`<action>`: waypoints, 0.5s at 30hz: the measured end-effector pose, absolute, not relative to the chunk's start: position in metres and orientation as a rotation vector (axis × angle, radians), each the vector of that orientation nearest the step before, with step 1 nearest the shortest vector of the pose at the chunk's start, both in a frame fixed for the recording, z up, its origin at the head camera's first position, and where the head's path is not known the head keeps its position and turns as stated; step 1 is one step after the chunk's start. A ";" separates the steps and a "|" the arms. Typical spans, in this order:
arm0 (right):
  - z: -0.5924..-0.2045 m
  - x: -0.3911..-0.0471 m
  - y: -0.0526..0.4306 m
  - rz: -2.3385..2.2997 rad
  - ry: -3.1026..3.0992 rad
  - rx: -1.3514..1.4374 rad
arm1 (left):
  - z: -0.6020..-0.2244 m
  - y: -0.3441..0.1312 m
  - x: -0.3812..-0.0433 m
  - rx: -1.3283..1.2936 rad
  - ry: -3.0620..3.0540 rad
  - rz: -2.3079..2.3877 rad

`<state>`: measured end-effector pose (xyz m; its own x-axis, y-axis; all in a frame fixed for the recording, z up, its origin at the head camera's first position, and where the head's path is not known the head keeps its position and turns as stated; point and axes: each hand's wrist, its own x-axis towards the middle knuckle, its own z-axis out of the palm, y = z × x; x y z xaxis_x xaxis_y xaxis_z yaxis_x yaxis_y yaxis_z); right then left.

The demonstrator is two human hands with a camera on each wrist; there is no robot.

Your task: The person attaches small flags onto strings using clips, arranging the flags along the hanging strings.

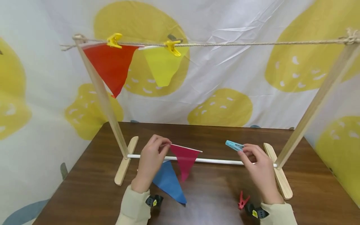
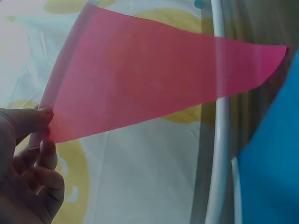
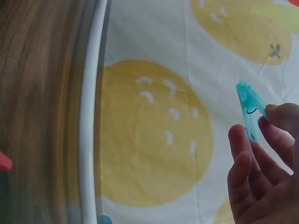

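Observation:
My left hand (image 1: pixel 152 161) pinches a pink triangular flag (image 1: pixel 185 159) by one end of its stiff top edge, between thumb and fingers. The flag hangs point down; in the left wrist view the pink flag (image 2: pixel 135 74) spreads out from the fingertips. My right hand (image 1: pixel 260 170) holds a light blue clothespin (image 1: pixel 234 145) by its handle ends, its tip pointing left. On the table under the left hand lies a blue triangular flag (image 1: pixel 170 182). A red clothespin (image 1: pixel 242 200) rests on the table beside the right wrist.
A twine line (image 1: pixel 253 43) runs between two wooden posts (image 1: pixel 105 103). A red flag (image 1: pixel 112 65) and a yellow flag (image 1: pixel 163 65) hang on its left part from yellow clothespins (image 1: pixel 172 47). Low down, a white rod (image 1: pixel 216 161) joins the posts above the brown table (image 1: pixel 208 193).

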<state>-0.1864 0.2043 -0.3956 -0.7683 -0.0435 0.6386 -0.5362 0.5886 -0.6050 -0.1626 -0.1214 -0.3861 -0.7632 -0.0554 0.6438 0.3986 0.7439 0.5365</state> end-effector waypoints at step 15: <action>-0.383 -0.180 0.198 1.215 -2.203 0.409 | -0.354 -0.113 -0.171 -0.353 -2.271 -0.799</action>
<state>-0.1799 0.1985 -0.3827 -0.7824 0.0124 0.6226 -0.5199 0.5372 -0.6641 -0.1706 -0.1134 -0.3540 -0.7220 0.0247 0.6914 0.4522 0.7732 0.4446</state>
